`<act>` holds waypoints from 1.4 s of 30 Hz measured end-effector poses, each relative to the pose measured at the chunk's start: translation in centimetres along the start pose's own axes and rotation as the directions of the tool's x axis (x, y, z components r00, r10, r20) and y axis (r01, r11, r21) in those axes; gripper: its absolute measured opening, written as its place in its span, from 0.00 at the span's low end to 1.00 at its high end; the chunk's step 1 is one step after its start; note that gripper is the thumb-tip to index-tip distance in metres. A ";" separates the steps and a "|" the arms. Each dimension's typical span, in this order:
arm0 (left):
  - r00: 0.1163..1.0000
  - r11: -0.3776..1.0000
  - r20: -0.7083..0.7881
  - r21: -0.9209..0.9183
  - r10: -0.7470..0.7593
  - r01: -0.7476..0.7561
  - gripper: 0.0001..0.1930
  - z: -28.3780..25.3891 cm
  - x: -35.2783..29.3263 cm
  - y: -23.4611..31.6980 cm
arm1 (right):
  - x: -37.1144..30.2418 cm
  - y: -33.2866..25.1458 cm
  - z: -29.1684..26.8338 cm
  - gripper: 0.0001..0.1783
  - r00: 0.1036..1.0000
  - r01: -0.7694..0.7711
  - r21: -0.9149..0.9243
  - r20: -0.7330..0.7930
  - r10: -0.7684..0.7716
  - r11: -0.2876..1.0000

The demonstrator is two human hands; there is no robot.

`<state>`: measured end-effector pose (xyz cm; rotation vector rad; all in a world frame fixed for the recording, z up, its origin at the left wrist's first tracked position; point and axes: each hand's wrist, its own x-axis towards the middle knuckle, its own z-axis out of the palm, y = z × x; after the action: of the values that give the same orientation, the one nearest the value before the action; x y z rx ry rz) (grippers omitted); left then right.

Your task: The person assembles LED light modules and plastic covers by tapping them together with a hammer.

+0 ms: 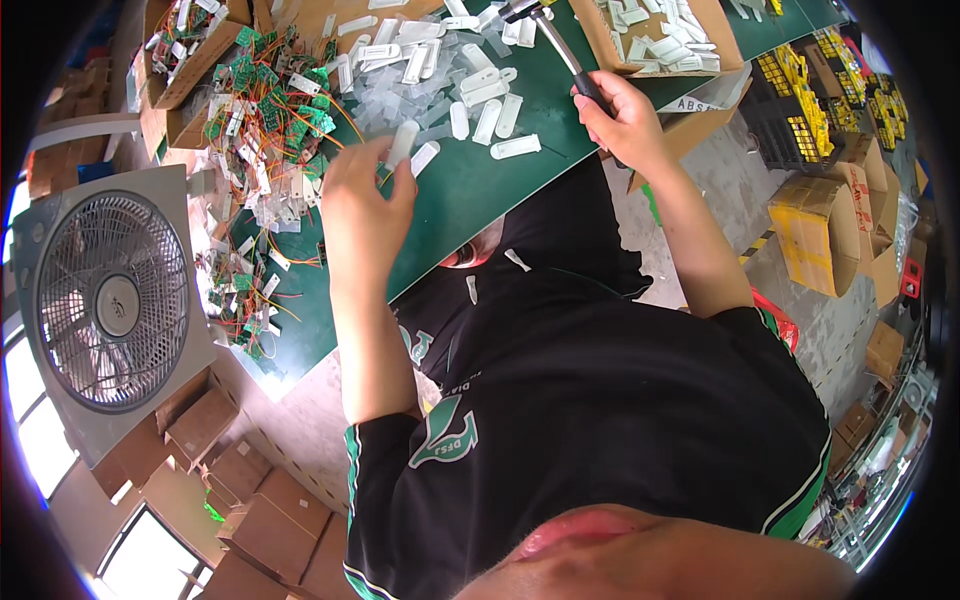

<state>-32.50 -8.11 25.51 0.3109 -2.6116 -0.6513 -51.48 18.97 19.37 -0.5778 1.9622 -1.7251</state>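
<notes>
My left hand is closed, thumb and fingers pinching a small white oblong plastic casing above the green tabletop. Another white casing lies just beside it. My right hand is wrapped round the dark grip of a hammer, whose metal head points away over the table. Between the hands lie several loose white casings and a heap of clear plastic pieces.
On the left lies a tangle of green circuit boards with orange wires, near a box fan. An open carton of white parts stands at the back right. Black and yellow crates and cardboard boxes stand farther right.
</notes>
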 end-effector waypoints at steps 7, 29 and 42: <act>0.996 0.993 0.002 0.065 0.094 -0.094 0.14 2.6 -3.7 0.5 | 0.1 -0.1 0.5 0.09 1.000 0.003 -0.065 -0.022 -0.004 0.998; 0.981 0.979 0.127 0.163 -0.144 0.122 0.13 2.9 -1.1 -1.7 | 0.4 -0.1 0.9 0.11 0.999 -0.020 -0.123 -0.047 0.014 0.992; 0.864 0.764 0.248 -0.404 -0.439 0.504 0.10 -1.6 -1.4 -4.8 | 0.4 0.2 0.5 0.11 1.000 -0.021 -0.093 -0.017 0.019 0.995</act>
<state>-30.03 -12.47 23.92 0.8129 -2.4011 -1.4823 -51.47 18.39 19.13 -0.5763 2.0613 -1.6380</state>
